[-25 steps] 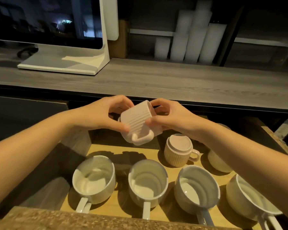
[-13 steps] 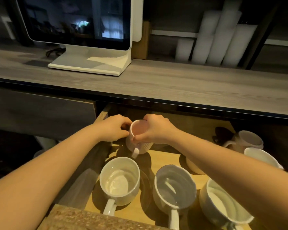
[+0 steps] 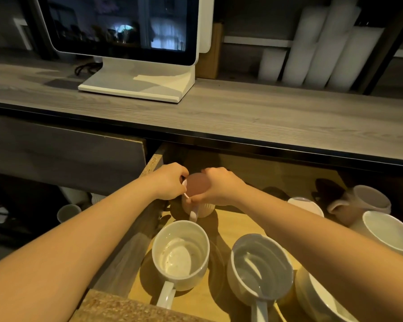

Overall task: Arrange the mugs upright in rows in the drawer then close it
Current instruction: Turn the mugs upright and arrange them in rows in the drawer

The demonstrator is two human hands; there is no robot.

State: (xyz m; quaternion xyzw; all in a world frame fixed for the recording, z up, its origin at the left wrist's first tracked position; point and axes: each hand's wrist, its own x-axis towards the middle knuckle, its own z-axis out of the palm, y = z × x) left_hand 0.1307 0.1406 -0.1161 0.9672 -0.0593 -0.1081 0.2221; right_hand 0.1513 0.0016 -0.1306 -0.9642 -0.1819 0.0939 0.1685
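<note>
At the drawer's (image 3: 237,228) rear left, left hand (image 3: 170,184) and right hand (image 3: 219,184) both grip an upright pink mug (image 3: 201,209).

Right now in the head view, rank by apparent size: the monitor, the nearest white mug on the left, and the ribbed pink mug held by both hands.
1. Monitor, largest.
2. White mug; nearness to the camera inflates it.
3. Ribbed pink mug, smallest, partly covered by the hands.

A ribbed pink mug (image 3: 199,205) stands upright at the back left of the open wooden drawer (image 3: 237,231), handle toward the camera. In front, white mugs (image 3: 180,254) stand upright in a row, handles forward.
</note>
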